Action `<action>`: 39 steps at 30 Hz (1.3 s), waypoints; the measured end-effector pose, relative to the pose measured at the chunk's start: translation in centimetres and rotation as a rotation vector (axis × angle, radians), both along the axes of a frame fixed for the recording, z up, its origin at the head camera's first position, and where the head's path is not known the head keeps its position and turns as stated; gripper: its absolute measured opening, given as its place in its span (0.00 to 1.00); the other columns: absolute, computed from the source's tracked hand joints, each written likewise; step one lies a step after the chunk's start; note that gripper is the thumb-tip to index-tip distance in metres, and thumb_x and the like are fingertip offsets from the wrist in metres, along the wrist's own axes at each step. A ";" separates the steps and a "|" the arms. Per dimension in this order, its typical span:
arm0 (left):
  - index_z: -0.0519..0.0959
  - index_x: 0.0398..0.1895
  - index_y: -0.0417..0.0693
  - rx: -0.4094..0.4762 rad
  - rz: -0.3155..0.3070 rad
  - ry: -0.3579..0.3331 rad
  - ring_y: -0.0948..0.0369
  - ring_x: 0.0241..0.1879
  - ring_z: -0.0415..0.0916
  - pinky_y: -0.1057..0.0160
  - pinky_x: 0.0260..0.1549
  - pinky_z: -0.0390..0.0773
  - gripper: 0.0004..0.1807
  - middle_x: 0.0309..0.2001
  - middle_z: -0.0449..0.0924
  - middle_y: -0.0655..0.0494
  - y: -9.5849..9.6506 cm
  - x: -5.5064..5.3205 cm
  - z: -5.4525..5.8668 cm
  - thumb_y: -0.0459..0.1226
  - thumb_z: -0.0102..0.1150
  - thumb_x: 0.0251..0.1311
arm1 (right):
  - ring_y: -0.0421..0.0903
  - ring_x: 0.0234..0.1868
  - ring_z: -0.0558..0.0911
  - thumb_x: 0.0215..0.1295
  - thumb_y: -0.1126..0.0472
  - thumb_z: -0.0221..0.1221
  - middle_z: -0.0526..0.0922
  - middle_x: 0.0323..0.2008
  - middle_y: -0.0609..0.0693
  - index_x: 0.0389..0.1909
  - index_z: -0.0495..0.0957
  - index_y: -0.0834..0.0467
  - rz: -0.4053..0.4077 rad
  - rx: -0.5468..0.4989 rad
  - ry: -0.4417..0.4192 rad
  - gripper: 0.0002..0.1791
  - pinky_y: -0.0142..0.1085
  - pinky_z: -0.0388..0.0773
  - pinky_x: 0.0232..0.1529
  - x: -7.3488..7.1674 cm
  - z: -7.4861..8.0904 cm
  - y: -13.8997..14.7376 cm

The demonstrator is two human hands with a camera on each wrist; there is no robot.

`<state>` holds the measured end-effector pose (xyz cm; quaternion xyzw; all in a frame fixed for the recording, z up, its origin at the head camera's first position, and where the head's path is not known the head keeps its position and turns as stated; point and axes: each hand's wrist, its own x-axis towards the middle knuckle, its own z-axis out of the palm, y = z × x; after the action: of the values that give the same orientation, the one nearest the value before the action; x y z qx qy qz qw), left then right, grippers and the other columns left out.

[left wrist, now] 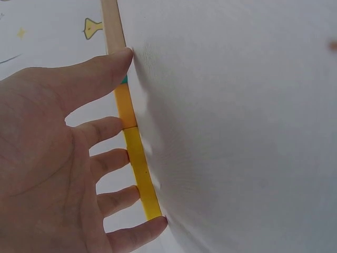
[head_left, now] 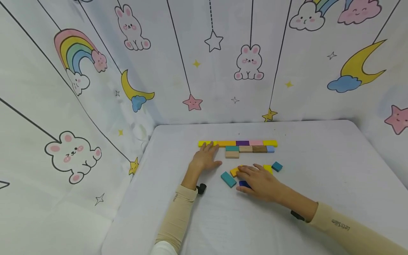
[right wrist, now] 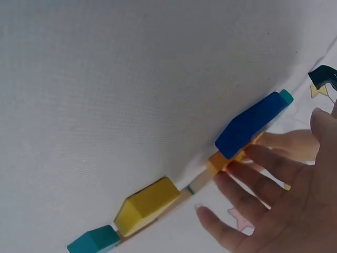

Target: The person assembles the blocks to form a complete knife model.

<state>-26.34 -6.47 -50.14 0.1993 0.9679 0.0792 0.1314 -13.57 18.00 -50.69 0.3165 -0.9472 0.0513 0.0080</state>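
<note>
My left hand [head_left: 204, 159] lies with spread fingers at the left end of a block row, fingertips at the yellow block [left wrist: 141, 168] and thumb apart. Beside that block an orange block [head_left: 227, 143] continues the row, followed by purple [head_left: 242, 143], pink and yellow blocks. My right hand [head_left: 262, 182] hovers low over loose blocks with extended fingers. Close to its fingertips are a dark blue block [right wrist: 250, 124] and an orange block [right wrist: 217, 162]. A teal block [head_left: 228, 179] lies left of it; a yellow block [head_left: 268, 168] is partly hidden behind it.
Under the long row sits a shorter row with teal [head_left: 232, 148], light wood, brown wood [head_left: 259, 149] and light blue blocks. One light wood block [head_left: 232, 154] lies below its left end. A small blue-teal block [head_left: 277, 166] rests to the right. Printed cloth [head_left: 216, 81] hangs behind the table.
</note>
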 end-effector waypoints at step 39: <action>0.52 0.85 0.60 -0.037 0.001 -0.005 0.45 0.83 0.38 0.38 0.74 0.61 0.45 0.86 0.42 0.53 0.0 -0.4 -0.7 0.60 0.57 0.71 | 0.61 0.71 0.73 0.73 0.31 0.55 0.74 0.71 0.62 0.71 0.74 0.61 -0.144 0.052 0.036 0.41 0.67 0.66 0.70 -0.1 0.5 1.4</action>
<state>-26.70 -6.45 -50.84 0.1961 0.9689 0.0617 0.1376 -13.66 19.37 -50.22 0.2486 -0.9682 0.0201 0.0206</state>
